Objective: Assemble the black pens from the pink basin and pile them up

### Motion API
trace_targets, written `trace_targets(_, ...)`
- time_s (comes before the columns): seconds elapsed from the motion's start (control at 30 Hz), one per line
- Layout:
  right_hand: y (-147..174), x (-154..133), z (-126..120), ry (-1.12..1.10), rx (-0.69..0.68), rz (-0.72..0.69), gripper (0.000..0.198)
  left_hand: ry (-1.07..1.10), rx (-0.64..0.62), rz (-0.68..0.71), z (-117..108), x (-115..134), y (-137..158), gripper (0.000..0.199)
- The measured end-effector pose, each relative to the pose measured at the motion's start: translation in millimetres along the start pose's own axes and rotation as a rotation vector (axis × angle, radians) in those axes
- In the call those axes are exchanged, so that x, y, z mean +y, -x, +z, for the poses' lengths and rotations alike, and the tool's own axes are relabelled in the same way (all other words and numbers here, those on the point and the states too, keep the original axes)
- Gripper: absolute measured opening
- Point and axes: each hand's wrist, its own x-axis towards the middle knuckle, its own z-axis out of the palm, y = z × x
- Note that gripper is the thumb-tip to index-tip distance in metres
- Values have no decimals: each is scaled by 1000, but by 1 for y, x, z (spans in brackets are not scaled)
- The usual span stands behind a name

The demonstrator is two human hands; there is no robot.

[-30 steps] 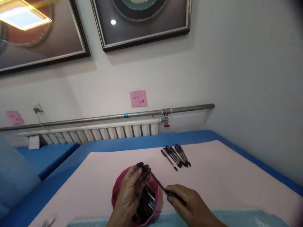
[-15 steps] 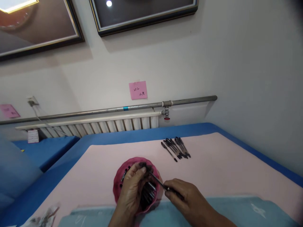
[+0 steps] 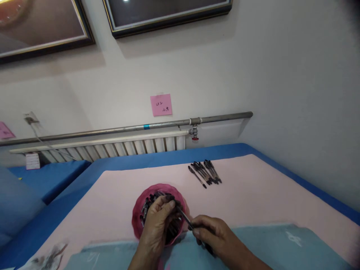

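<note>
A slim pen [image 3: 185, 217] with a dark end slants between my two hands above a pink scalloped bowl [image 3: 136, 221]. Thumb and fingers of my left hand [image 3: 157, 221] pinch its upper end over the bowl. My right hand [image 3: 215, 233] closes round the lower end, right of the bowl; a dark part sticks out below those fingers. Several dark pens and pen parts [image 3: 146, 205] fill the bowl, partly hidden by my left hand. Further back on the pink sheet, several black-capped pens [image 3: 206, 173] lie side by side, one slightly apart.
The pink sheet [image 3: 253, 198] covers a blue table [image 3: 123, 162]. Light-blue cloth [image 3: 267, 243] lies along the near edge. A crumpled clear plastic bag [image 3: 49, 258] is at the lower left. Behind stand a white radiator [image 3: 140, 146] and a metal pipe [image 3: 118, 130]. Blue fabric [image 3: 17, 206] shows at left.
The view has shifted slightly, so the scene sits a little further left and up. Both hands keep their hold on the pen; the right hand's fingers and the pen have tilted slightly more downward.
</note>
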Motion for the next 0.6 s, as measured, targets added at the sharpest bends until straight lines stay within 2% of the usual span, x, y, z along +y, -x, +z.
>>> trace_targets(0.3, 1, 2, 5, -230, 4, 156, 21, 28, -3, -49, 9, -8, 5, 23)
trace_targets(0.47, 1, 10, 8, -329, -23, 144, 19, 20, -22, -38, 12, -13, 7, 21)
trace_targets(0.6, 0, 11, 10, -330, -39, 121, 19, 42, -47, -93, 14, -11, 9, 17)
